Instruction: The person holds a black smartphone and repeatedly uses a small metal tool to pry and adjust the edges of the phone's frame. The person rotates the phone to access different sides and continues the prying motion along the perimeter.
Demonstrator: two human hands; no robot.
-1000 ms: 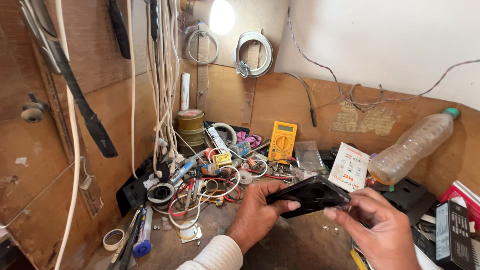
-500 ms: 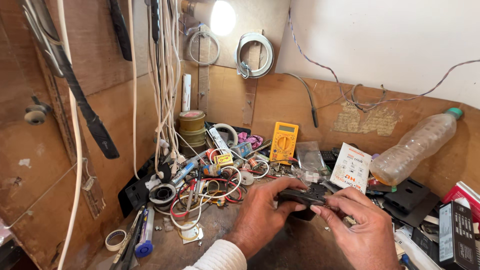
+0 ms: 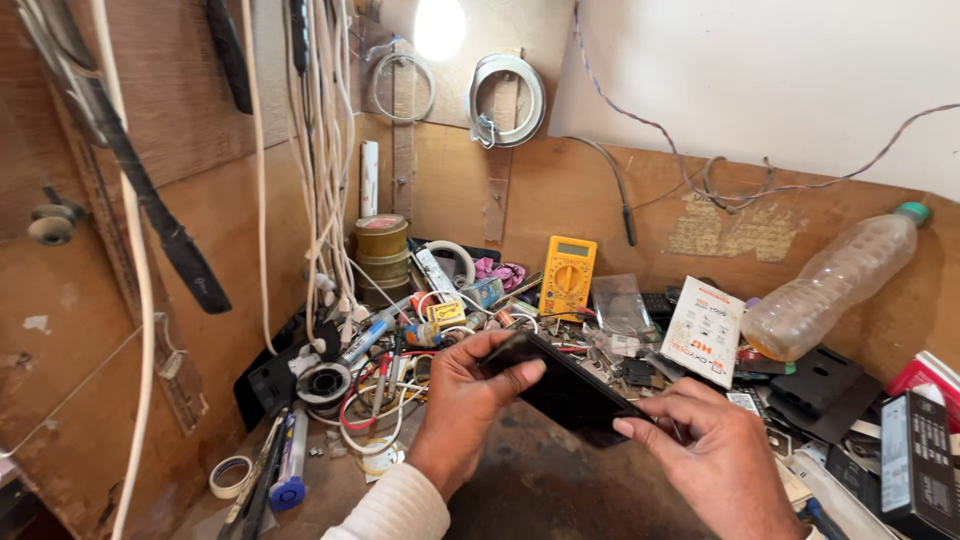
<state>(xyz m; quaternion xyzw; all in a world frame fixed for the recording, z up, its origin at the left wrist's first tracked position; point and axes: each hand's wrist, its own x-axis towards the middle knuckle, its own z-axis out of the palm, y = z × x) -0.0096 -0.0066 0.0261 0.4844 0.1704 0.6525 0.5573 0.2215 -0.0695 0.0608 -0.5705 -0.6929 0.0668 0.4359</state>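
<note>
I see my left hand (image 3: pixel 470 395) pinching the upper end of a flat black phone (image 3: pixel 565 390) and my right hand (image 3: pixel 705 445) gripping its lower end, holding it tilted above the workbench (image 3: pixel 560 490), just in front of the wire clutter (image 3: pixel 400 350) and yellow multimeter (image 3: pixel 567 277).

Bare table (image 3: pixel 560 490) patch open at 6 o'clock, wire tangle (image 3: pixel 385 385) blocking 9 o'clock, yellow multimeter (image 3: pixel 567 277) at 12, plastic bottle (image 3: pixel 835 285) and black boxes (image 3: pixel 915 450) crowding 3 o'clock
</note>
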